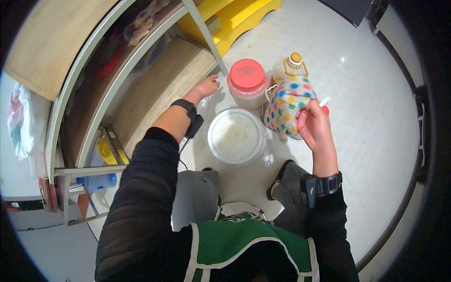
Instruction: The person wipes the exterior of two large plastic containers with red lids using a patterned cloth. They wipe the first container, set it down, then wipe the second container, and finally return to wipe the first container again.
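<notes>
My right hand [313, 123] pinches a white cloth [290, 102] printed with coloured dots. It hangs in front of a clear oil bottle [296, 65] with an orange cap and handle. My left hand [208, 86] reaches out beside the shelf's edge, fingers a little apart, with nothing seen in it. Just right of that hand stands a jar [247, 75] with a red screw lid. Nearer to me is a round tub [236, 136] with a whitish lid. Something red and white [325, 106] shows partly behind the right hand; the cloth and hand hide most of it.
A shelf rack [165, 91] with wooden boards and a pale metal frame runs along the left. Beyond it stands a yellow shelf unit [239, 26]. A white plastic bag [26, 121] hangs at far left, and a blue water bottle [100, 182] lies low by the rack.
</notes>
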Demonstrator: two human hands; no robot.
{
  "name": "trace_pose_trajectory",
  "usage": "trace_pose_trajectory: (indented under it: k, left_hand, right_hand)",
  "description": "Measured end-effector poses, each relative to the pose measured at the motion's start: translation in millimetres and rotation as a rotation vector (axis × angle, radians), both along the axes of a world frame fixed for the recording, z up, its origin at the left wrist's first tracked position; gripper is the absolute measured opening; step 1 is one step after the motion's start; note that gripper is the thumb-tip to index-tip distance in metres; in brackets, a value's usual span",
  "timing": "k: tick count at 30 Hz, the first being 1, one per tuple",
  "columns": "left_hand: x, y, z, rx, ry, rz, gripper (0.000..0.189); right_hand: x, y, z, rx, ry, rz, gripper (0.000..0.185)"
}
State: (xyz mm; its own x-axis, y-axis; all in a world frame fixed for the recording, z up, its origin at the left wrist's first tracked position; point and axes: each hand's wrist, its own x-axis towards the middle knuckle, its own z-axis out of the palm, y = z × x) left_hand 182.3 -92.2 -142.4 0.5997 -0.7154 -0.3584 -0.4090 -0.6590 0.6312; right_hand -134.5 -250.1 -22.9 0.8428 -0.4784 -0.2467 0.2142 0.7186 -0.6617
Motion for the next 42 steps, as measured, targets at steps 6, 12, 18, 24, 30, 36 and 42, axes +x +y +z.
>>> trace_pose_trajectory:
  k: [6,12,18,24,30,36,42]
  left_hand:
    - [0,-55,-45,0.012,-0.186,0.159,0.054]
    - [-14,-51,-47,0.093,0.504,0.616,0.051]
    - [-33,-52,-62,-0.237,0.692,0.706,0.042]
    - [-27,-51,-48,-0.369,0.576,0.677,0.03]
    - [1,20,33,-0.424,0.436,0.512,0.025]
    - [-2,104,151,-0.434,0.262,0.298,0.016]
    - [-36,156,194,-0.347,0.233,0.21,0.013]
  right_hand:
    - [-11,-13,-4,-0.071,0.069,-0.137,0.024]
    - [-11,-21,-13,0.021,0.097,-0.259,0.024]
    - [-7,-21,-13,-0.002,0.102,-0.321,0.02]
    - [-5,-22,-14,-0.088,0.075,-0.267,0.021]
    - [-3,-14,-7,-0.055,-0.171,-0.065,0.025]
    - [-6,-8,10,0.037,-0.328,-0.085,0.033]
    - [-13,0,8,0.135,-0.403,-0.079,0.046]
